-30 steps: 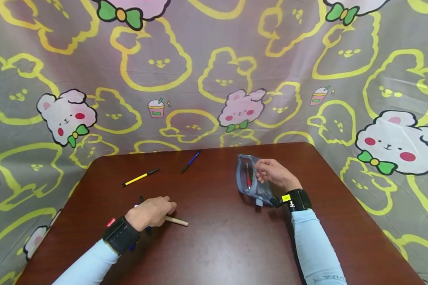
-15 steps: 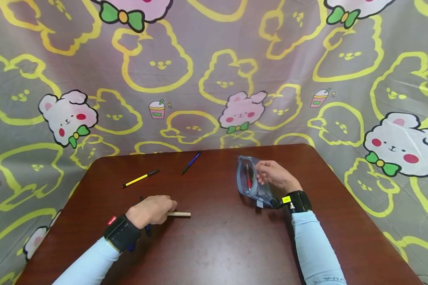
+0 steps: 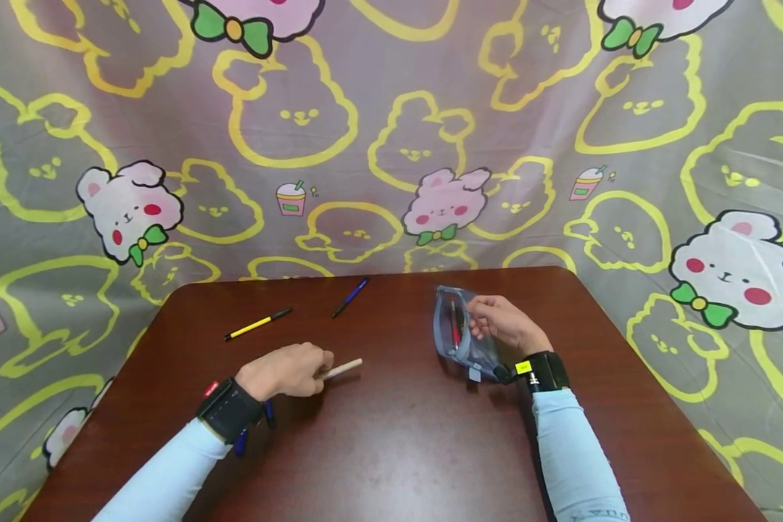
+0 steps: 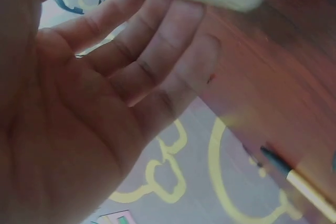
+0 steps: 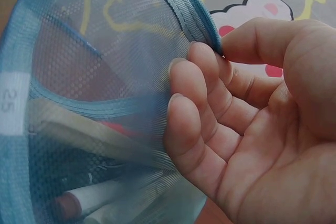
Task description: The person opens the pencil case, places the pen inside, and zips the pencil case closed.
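The person's left hand (image 3: 290, 370) held a pale, cream-coloured cylindrical stick (image 3: 344, 368) above or at the surface of a reddish-brown wooden table (image 3: 398, 449); contact between stick and table could not be determined. In the left wrist view, the stick lay across the fingertips, with the thumb on one side and the nearest fingers on the other. These fingers were closed on the stick in a pinch, the little finger stood apart from it, and the rounded free end projected beyond the fingertips. In the head view, this end pointed toward a translucent blue mesh pouch with a zip edge (image 3: 438, 322). The person's right hand (image 3: 505, 321) gripped the pouch at its zip edge, thumb against the bent index finger, the other fingers curled against the mesh. The pouch mouth stood open on the side facing the left hand. A red pen (image 3: 457, 333) was visible inside the pouch, and a white tag (image 5: 13, 103) was attached to its border. Beyond the left hand lay a yellow pen with black ends (image 3: 254, 326) and, farther toward the back edge, a blue-and-black pen (image 3: 350, 298). Two dark blue pen-like objects (image 3: 270, 414) lay beside the left wrist, partly hidden by the arm.
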Tool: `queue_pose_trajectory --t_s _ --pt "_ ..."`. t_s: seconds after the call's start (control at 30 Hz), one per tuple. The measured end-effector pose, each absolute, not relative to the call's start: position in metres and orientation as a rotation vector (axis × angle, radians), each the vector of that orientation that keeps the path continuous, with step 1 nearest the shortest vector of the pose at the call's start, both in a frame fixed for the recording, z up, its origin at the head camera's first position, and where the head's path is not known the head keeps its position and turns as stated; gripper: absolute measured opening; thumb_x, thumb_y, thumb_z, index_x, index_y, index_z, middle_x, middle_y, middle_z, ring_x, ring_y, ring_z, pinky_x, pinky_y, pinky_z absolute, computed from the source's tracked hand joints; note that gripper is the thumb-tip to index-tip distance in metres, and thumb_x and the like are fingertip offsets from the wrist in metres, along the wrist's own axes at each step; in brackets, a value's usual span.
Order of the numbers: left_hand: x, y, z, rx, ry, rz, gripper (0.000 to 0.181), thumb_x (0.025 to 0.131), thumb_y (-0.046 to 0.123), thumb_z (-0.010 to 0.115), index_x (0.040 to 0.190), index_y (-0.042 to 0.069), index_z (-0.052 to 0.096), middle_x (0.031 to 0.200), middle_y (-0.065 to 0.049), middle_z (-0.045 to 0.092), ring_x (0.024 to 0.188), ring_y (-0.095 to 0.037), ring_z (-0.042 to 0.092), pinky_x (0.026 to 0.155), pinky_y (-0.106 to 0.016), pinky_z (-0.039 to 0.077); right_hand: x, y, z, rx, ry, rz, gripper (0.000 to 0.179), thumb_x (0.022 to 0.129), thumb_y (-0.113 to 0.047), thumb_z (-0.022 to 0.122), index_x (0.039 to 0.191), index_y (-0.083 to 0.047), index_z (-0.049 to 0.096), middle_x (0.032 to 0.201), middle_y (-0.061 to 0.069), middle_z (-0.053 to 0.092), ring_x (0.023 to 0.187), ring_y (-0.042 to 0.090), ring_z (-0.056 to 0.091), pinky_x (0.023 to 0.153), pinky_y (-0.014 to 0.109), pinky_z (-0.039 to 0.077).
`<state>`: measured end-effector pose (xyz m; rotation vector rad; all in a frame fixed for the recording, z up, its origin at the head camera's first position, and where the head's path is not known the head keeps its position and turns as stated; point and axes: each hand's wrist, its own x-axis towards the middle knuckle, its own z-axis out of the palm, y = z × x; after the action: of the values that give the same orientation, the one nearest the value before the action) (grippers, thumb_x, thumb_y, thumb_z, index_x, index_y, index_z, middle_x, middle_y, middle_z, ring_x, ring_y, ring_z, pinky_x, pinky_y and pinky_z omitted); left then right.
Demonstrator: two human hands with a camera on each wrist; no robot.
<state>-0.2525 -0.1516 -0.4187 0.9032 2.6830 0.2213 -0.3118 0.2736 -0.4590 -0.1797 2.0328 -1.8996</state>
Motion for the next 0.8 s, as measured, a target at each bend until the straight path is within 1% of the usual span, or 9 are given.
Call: queue_pose_trajectory --t_s 0.1,0.17,0.27,0.33,0.43,0.57,0.67,0.8 --pt "-0.257 -0.150 -0.419 0.892 2.630 0.346 0.011 0.086 0.016 0.066 0.097 0.014 0.066 0.068 0.007 0.057 0.051 -0.007 0.052 0.047 -0.025 0.042 -0.312 0.274 -0.460 -0.181 2.030 -1.894 0.015 0.102 -0.015 0.048 0.097 -0.003 0.056 0.074 0.004 0.057 0.065 0.016 0.059 0.059 0.027 0.053" --pt "-0.260 -0.149 -0.420 0.893 2.607 0.418 0.014 0.088 0.017 0.064 0.101 0.014 0.065 0.066 0.006 0.059 0.048 -0.007 0.053 0.046 -0.025 0.043 -0.312 0.273 -0.460 -0.179 2.034 -1.893 0.015 0.102 -0.015 0.048 0.096 -0.003 0.056 0.074 0.004 0.057 0.065 0.016 0.059 0.059 0.027 0.053" --pt "-0.265 -0.148 -0.420 0.896 2.587 0.506 0.018 0.090 0.017 0.061 0.108 0.012 0.064 0.064 0.005 0.061 0.046 -0.008 0.051 0.046 -0.024 0.038 -0.312 0.273 -0.460 -0.171 2.049 -1.889 0.016 0.102 -0.017 0.050 0.096 -0.004 0.057 0.074 0.004 0.058 0.065 0.015 0.059 0.059 0.027 0.053" --pt "-0.268 -0.146 -0.420 0.890 2.576 0.553 0.020 0.093 0.018 0.059 0.111 0.011 0.063 0.066 0.006 0.062 0.047 -0.007 0.049 0.046 -0.023 0.035 -0.311 0.273 -0.459 -0.161 2.052 -1.892 0.017 0.101 -0.018 0.051 0.096 -0.004 0.057 0.074 0.005 0.058 0.064 0.016 0.059 0.059 0.027 0.053" --pt "-0.272 -0.145 -0.421 0.885 2.570 0.607 0.020 0.094 0.019 0.057 0.111 0.009 0.062 0.063 0.005 0.063 0.046 -0.008 0.044 0.045 -0.023 0.029 -0.310 0.274 -0.459 -0.168 2.054 -1.891 0.017 0.102 -0.019 0.051 0.097 -0.003 0.057 0.074 0.005 0.057 0.064 0.016 0.059 0.059 0.027 0.053" --pt "-0.276 -0.143 -0.422 0.895 2.597 0.612 0.018 0.093 0.020 0.058 0.108 0.011 0.062 0.056 0.005 0.061 0.046 -0.008 0.038 0.045 -0.023 0.027 -0.310 0.274 -0.458 -0.181 2.051 -1.900 0.016 0.102 -0.017 0.050 0.097 -0.003 0.056 0.074 0.004 0.056 0.065 0.016 0.058 0.060 0.027 0.053" --pt "-0.278 -0.141 -0.422 0.896 2.610 0.602 0.015 0.093 0.020 0.058 0.105 0.014 0.062 0.059 0.006 0.060 0.048 -0.007 0.037 0.046 -0.023 0.028 -0.311 0.274 -0.458 -0.178 2.051 -1.900 0.016 0.103 -0.016 0.049 0.098 -0.003 0.056 0.075 0.004 0.055 0.065 0.016 0.058 0.060 0.027 0.053" --pt "-0.281 -0.136 -0.421 0.897 2.621 0.608 0.012 0.092 0.021 0.057 0.103 0.016 0.060 0.068 0.007 0.060 0.051 -0.007 0.040 0.048 -0.023 0.031 -0.312 0.276 -0.457 -0.188 2.042 -1.889 0.016 0.104 -0.015 0.047 0.100 -0.002 0.055 0.076 0.005 0.055 0.066 0.016 0.058 0.061 0.028 0.053"
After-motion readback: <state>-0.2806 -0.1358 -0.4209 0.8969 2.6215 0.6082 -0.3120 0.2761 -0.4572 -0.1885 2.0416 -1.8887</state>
